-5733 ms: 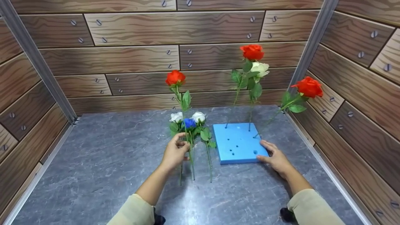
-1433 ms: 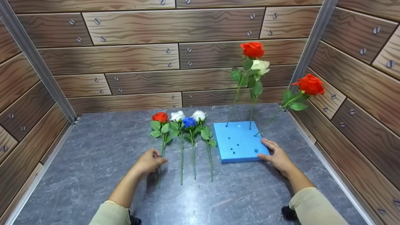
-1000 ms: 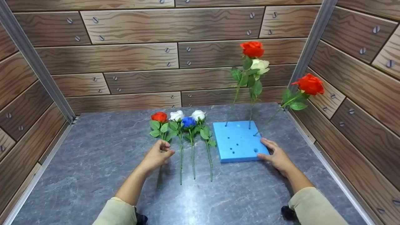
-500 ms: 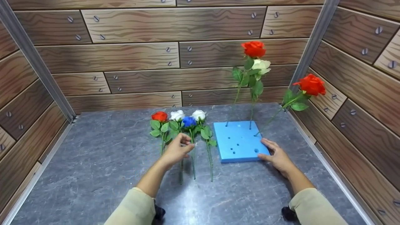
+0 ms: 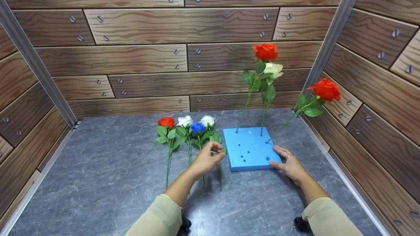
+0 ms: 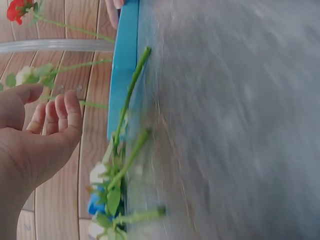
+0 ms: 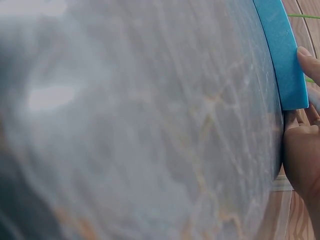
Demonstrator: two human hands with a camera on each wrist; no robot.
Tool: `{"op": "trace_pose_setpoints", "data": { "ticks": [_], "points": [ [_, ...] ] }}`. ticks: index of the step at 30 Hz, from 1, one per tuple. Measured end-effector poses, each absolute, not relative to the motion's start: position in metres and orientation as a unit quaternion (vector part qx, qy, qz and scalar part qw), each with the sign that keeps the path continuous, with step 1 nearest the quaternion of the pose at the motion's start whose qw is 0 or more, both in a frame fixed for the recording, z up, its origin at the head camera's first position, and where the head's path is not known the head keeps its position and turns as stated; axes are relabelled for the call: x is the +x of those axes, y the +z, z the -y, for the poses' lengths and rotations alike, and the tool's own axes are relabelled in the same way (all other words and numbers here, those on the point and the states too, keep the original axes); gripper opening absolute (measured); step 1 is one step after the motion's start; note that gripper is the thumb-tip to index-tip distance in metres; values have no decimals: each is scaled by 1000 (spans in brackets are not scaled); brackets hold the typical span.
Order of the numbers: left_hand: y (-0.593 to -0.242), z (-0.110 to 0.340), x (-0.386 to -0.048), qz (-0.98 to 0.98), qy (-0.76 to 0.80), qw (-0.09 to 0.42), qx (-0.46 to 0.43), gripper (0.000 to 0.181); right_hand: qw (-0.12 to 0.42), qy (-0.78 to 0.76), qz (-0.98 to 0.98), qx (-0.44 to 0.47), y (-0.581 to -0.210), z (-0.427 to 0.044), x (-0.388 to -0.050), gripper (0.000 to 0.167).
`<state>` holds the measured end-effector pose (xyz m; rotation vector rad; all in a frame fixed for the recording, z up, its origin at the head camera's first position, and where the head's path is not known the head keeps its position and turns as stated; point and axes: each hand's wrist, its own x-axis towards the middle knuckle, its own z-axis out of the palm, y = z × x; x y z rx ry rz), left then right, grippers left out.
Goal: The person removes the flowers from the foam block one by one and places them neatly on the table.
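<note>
My left hand [image 5: 207, 159] hovers over the stem of the rightmost white rose [image 5: 207, 121], fingers loosely bent. In the left wrist view this hand [image 6: 42, 135] holds nothing and is apart from the stems. To its left lie a blue flower [image 5: 197, 127], another white rose [image 5: 185, 121] and a red rose [image 5: 166, 122], stems toward me. My right hand [image 5: 291, 166] grips the near right corner of a light blue block [image 5: 254, 157] with several holes. The right wrist view shows its thumb [image 7: 311, 65] against the block's edge [image 7: 287, 60].
Standing in the block are a tall red rose [image 5: 265, 52], a cream rose [image 5: 273, 69] and a red rose [image 5: 325, 89] leaning far right. Wood-patterned walls [image 5: 147, 59] enclose the grey marbled table [image 5: 108, 164] at the back and sides.
The red rose that my left hand held upright earlier now lies at the left of the row. Released from it, that hand has moved right across the stems. My right hand stays on the block.
</note>
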<state>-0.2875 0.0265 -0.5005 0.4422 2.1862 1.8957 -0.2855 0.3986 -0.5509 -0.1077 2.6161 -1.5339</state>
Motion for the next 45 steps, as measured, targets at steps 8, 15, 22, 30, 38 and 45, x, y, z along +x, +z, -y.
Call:
{"op": "trace_pose_setpoints", "data": {
  "ticks": [8, 15, 22, 30, 38, 45],
  "points": [
    [-503, -60, -296, -722, 661, 129, 159, 31, 47, -509, -859, -34, -550, -401, -284, 85],
    [-509, -85, -299, -714, 663, 141, 177, 32, 47, -514, -856, -32, -550, -403, -281, 86],
    [-516, -108, -300, -714, 656, 163, 183, 34, 52, -511, -858, -26, -552, -406, -280, 88],
    [-527, -140, -301, -744, 621, 145, 199, 47, 48, -517, -854, -12, -551, -406, -280, 87],
    [-522, -155, -305, -755, 615, 151, 171, 47, 42, -520, -853, -14, -552, -401, -284, 84],
    [-522, -162, -312, -757, 612, 150, 176, 49, 44, -533, -845, -21, -550, -397, -285, 83]
  ]
}}
